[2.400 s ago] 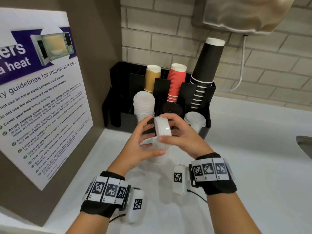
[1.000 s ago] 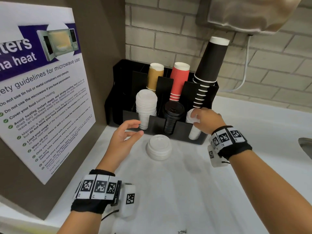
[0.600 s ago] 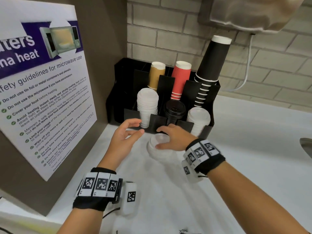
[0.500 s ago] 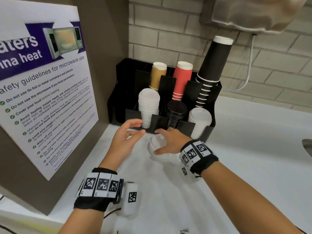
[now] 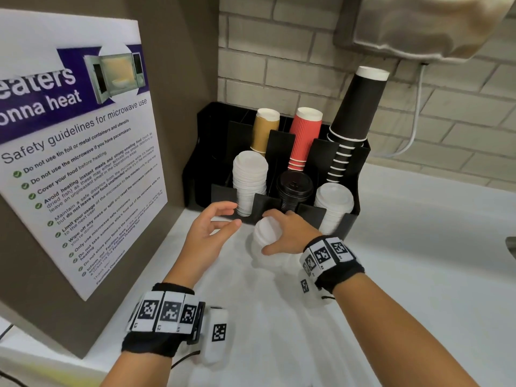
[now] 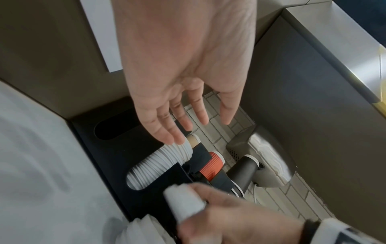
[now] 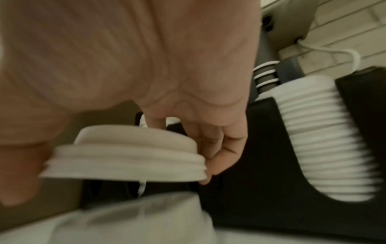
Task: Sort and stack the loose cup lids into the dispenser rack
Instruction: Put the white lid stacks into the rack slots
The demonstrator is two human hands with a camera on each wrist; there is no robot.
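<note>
A small stack of white cup lids (image 5: 264,233) (image 7: 125,156) (image 6: 183,203) hangs just above the white counter, in front of the black dispenser rack (image 5: 262,205). My right hand (image 5: 284,233) grips this stack from above, thumb on the near side, fingers (image 7: 217,148) on the far side. My left hand (image 5: 215,224) (image 6: 188,115) hovers open to the left of the stack, holding nothing. The rack's front row holds a tall white lid stack (image 5: 250,182), black lids (image 5: 294,188) and a wider white lid stack (image 5: 333,208) (image 7: 325,137).
Behind the lids stand tan cups (image 5: 265,129), red cups (image 5: 304,135) and tall black cups (image 5: 354,118). A brown panel with a microwave safety poster (image 5: 78,152) closes off the left. A brick wall and a mounted dispenser (image 5: 424,26) lie behind. White counter (image 5: 418,261) stretches right.
My right hand left the rack's right lid stack, came down on the loose lids and has lifted them off the counter. The left hand stayed hovering open.
</note>
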